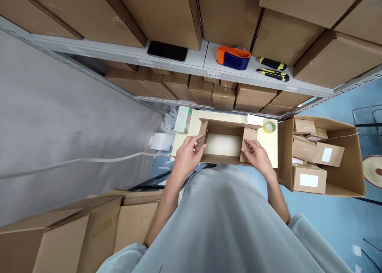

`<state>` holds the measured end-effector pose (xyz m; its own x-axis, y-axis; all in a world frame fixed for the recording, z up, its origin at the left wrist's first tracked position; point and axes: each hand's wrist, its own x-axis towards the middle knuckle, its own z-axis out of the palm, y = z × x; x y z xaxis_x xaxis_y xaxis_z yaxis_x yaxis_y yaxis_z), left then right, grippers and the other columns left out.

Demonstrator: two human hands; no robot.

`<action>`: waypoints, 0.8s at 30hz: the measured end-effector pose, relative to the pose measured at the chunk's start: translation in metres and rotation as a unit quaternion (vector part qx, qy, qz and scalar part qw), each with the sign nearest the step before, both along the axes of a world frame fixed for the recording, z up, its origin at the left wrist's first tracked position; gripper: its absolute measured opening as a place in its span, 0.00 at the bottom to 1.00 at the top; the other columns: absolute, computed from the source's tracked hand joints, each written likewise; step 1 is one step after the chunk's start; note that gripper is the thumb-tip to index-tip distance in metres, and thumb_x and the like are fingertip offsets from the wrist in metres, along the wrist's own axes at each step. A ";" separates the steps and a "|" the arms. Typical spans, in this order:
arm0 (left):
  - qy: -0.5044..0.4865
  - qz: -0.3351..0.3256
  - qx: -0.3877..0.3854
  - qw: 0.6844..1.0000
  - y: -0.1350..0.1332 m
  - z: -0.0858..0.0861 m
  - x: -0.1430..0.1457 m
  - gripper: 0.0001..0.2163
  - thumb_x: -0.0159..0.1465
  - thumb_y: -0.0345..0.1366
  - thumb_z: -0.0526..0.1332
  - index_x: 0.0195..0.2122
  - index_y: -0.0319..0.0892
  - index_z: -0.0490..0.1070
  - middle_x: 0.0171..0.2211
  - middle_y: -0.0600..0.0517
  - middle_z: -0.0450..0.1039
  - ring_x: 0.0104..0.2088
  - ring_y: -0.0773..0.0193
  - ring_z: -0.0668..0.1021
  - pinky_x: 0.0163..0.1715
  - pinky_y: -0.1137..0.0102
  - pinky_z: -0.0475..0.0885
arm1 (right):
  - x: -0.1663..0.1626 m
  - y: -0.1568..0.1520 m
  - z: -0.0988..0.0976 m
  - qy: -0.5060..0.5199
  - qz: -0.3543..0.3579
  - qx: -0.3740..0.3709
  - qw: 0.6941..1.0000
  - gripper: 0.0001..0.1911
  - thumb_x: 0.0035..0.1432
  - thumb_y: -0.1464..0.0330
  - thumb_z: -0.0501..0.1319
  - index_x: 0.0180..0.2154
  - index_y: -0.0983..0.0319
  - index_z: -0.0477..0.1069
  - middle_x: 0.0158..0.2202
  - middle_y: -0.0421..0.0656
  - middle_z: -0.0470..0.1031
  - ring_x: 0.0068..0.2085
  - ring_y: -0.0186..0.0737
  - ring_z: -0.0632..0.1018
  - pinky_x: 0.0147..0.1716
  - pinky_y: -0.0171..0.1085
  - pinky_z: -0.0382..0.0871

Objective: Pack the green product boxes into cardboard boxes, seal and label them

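Your left hand (pixel 188 150) and right hand (pixel 257 156), half-open, touch opposite ends of the box (pixel 225 127). Bare table (pixel 269 153) (narrow strip) rightward.

The pale tabletop (pixel 267 151) carries an open box (pixel 223 127) and tape (pixel 269 131).

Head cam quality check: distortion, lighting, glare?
Head view: wide-angle distortion, brown cardboard shelf boxes stretched toward the edges; same view: mostly even light, darker shade inside the open brown cardboard box; same view: white rectangular labels look washed out, text unreadable.

Grey wall (pixel 59 121) at left, pale metal shelving (pixel 179 67) ahead, cream tabletop (pixel 268 147) below, blue floor (pixel 316 221) at right
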<state>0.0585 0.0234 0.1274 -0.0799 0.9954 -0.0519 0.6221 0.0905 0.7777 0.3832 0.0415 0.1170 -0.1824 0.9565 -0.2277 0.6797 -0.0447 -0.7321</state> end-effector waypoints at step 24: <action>-0.018 0.012 0.047 0.999 0.040 -0.064 -0.002 0.70 0.48 0.58 0.86 0.83 0.35 0.49 0.83 0.21 0.42 0.84 0.27 0.47 0.81 0.39 0.50 | 0.038 0.009 -0.020 -0.048 -0.085 0.064 0.993 0.51 0.66 0.47 0.71 0.81 0.57 0.58 0.75 0.58 0.70 0.75 0.69 0.71 0.72 0.68 0.69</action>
